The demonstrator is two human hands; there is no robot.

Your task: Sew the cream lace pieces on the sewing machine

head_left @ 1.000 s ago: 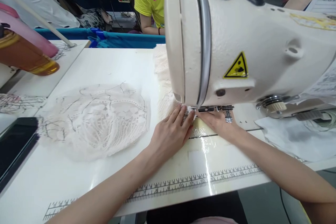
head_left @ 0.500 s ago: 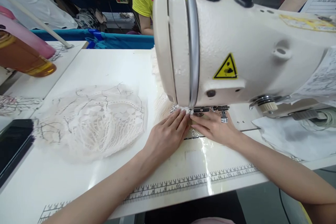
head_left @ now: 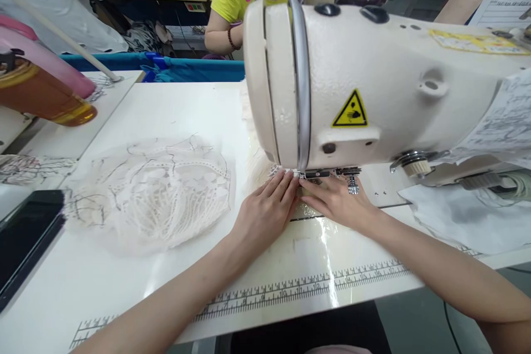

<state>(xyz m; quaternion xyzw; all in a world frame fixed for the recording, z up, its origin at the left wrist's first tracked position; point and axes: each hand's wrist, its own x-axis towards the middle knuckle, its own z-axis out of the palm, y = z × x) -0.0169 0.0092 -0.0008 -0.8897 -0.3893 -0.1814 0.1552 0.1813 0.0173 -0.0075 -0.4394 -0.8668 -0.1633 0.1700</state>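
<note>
A white sewing machine (head_left: 279, 83) stands over pale lace fabric (head_left: 258, 170), which runs under its head beside the needle area. My left hand (head_left: 267, 204) lies flat on the lace just left of the presser foot, its fingers stretched forward and side by side. To the right of the foot, my right hand (head_left: 338, 199) rests with fingers extended, thumb and index pointing at the stitching spot. The fingertips of both hands nearly meet there. Part of the right fingers is hidden behind the metal foot attachment (head_left: 326, 173). The needle's tip cannot be made out.
Another lace piece (head_left: 166, 199) with loose dark threads lies left. A phone (head_left: 31, 238), an amber bottle (head_left: 50, 94) and a pink bottle (head_left: 53, 58) are beyond it. White cloth (head_left: 460, 221) sits right. Printed rulers (head_left: 282, 293) edge the table. Two people work behind.
The camera view has shifted slightly, so the background and left-side objects sit a little lower and further right. My hands stay at nearly the same place by the foot.
</note>
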